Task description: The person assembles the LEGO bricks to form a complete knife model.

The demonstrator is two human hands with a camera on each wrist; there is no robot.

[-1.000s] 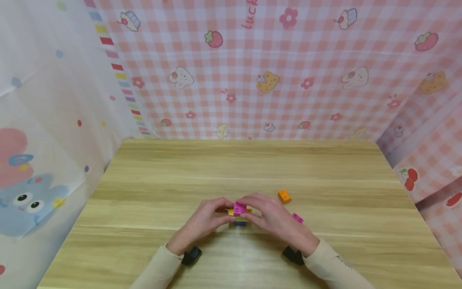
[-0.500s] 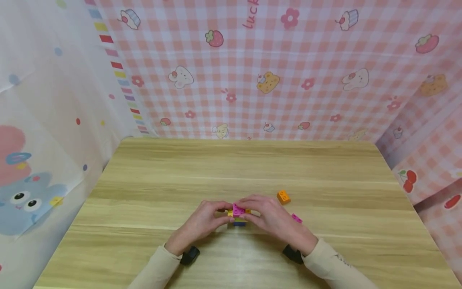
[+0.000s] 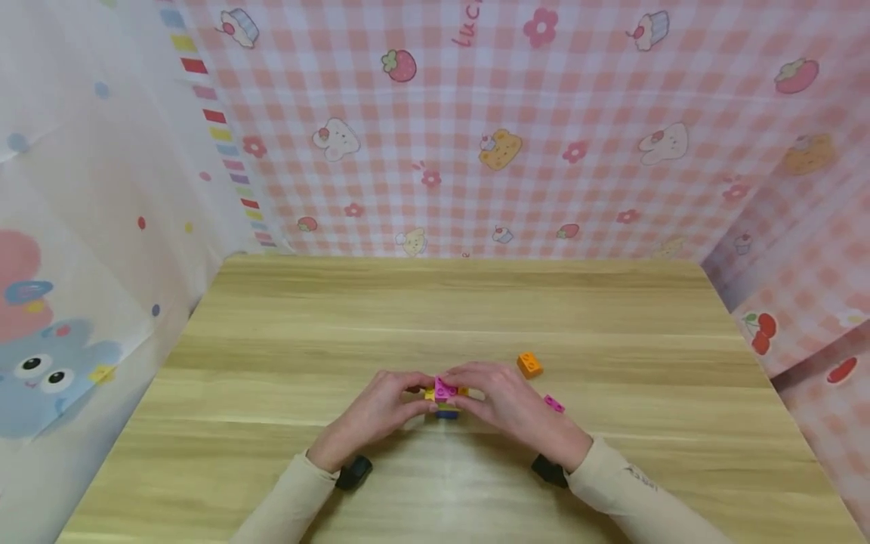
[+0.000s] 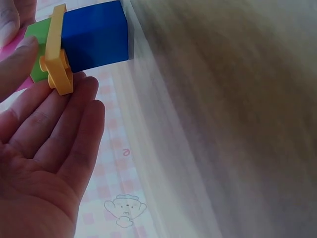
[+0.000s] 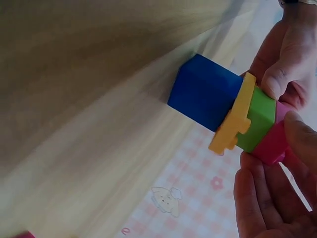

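A small stack of toy building bricks stands on the table between both hands. At its bottom is a blue brick (image 5: 205,91), then a thin yellow piece (image 5: 240,104), a green brick (image 5: 260,114) and a pink brick (image 3: 445,388) on top. My left hand (image 3: 381,414) pinches the stack at the green brick, its thumb (image 4: 17,62) lying on the green side. From the right, my right hand (image 3: 510,406) holds the pink brick between thumb and fingers. In the head view the fingers hide most of the green layer.
An orange brick (image 3: 529,365) lies on the wooden table (image 3: 326,302) beyond my right hand. Closer to that hand is a small pink brick (image 3: 553,403). Patterned cloth (image 3: 435,143) hangs behind the table, and black straps with cameras (image 3: 354,473) sit under the wrists.
Both hands stay on the stack. The top pink brick looked slightly turned half a second ago and sits straighter now. The head view has shifted a little.
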